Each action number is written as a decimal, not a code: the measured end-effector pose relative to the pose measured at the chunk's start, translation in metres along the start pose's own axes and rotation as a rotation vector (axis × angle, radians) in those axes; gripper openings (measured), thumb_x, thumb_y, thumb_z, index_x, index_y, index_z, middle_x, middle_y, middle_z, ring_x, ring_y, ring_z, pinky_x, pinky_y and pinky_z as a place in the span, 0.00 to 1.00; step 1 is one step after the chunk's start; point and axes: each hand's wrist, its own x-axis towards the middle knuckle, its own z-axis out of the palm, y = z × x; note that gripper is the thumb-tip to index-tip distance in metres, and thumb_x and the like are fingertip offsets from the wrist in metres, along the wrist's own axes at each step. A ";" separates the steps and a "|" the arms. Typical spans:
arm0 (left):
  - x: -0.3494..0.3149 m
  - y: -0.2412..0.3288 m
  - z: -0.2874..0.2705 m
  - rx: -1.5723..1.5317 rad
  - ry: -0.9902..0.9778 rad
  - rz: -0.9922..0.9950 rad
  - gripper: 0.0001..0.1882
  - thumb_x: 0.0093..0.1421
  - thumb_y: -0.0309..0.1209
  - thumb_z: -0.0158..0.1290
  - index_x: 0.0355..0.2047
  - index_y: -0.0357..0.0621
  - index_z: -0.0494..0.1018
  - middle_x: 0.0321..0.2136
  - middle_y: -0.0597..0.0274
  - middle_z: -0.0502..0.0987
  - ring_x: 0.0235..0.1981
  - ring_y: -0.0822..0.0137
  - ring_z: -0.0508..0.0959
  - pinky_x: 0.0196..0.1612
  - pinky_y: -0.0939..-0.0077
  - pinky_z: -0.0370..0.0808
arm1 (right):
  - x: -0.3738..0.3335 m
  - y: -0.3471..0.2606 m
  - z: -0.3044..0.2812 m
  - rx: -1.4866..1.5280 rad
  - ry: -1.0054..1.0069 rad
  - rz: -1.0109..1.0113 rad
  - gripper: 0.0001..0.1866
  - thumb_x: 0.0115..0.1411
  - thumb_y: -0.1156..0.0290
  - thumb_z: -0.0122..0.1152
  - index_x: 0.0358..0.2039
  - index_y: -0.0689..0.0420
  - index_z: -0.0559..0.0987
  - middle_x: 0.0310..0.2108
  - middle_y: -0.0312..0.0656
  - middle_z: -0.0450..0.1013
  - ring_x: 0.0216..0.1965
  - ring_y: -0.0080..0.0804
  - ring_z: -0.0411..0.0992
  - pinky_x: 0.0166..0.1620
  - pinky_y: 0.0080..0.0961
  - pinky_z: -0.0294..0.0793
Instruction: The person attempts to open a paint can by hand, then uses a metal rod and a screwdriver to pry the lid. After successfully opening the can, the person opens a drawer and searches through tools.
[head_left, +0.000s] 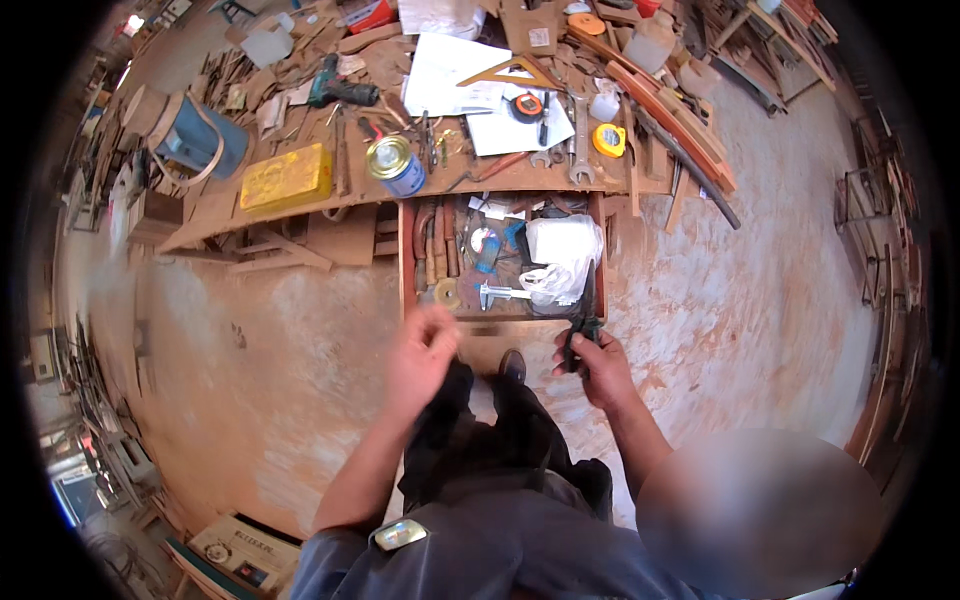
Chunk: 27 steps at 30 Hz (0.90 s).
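Note:
My right hand (598,368) is closed round a black-handled tool (580,345). A long dark narrow part of it points up past the front right corner of an open drawer (490,326); its exact kind I cannot make out. My left hand (428,350), smeared by motion, hovers just in front of the drawer's left front corner, its fingers seemingly curled. Inside the drawer lie a caliper (500,292), a crumpled white plastic bag (562,255), a tape roll (446,292) and several wooden-handled tools (435,245) along the left side.
Above the drawer, the cluttered workbench (300,222) carries a yellow box (287,180), a tin can (396,165), a cordless drill (340,88), papers (450,75), a yellow tape measure (608,140) and a wrench (580,160). Long wood strips (690,130) jut out at the right. A blue bucket (205,135) stands left.

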 end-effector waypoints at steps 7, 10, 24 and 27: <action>0.050 0.061 -0.054 0.404 0.308 0.395 0.38 0.50 0.25 0.66 0.60 0.39 0.61 0.51 0.57 0.71 0.52 0.64 0.72 0.56 0.67 0.69 | 0.002 -0.031 0.033 -0.314 0.076 -0.059 0.10 0.64 0.70 0.62 0.40 0.64 0.80 0.35 0.39 0.78 0.32 0.26 0.76 0.32 0.25 0.77; 0.070 0.058 -0.077 0.356 0.297 0.394 0.40 0.49 0.25 0.67 0.61 0.39 0.61 0.53 0.55 0.70 0.54 0.63 0.72 0.58 0.66 0.67 | 0.016 -0.038 0.062 -0.417 0.108 -0.071 0.11 0.64 0.70 0.63 0.41 0.64 0.80 0.34 0.38 0.78 0.31 0.24 0.75 0.32 0.23 0.76; 0.188 0.044 -0.143 0.537 0.102 0.342 0.42 0.47 0.34 0.70 0.60 0.34 0.63 0.57 0.43 0.68 0.60 0.47 0.69 0.61 0.58 0.68 | 0.098 -0.113 0.190 -1.338 0.061 -0.452 0.09 0.56 0.72 0.67 0.30 0.66 0.79 0.36 0.49 0.75 0.35 0.48 0.74 0.42 0.36 0.74; 0.212 0.059 -0.131 0.652 0.050 0.318 0.42 0.48 0.35 0.69 0.61 0.35 0.63 0.61 0.44 0.65 0.62 0.47 0.66 0.64 0.58 0.65 | 0.117 -0.130 0.211 -1.572 0.072 -0.518 0.10 0.53 0.72 0.69 0.27 0.66 0.79 0.41 0.51 0.75 0.42 0.53 0.73 0.46 0.39 0.74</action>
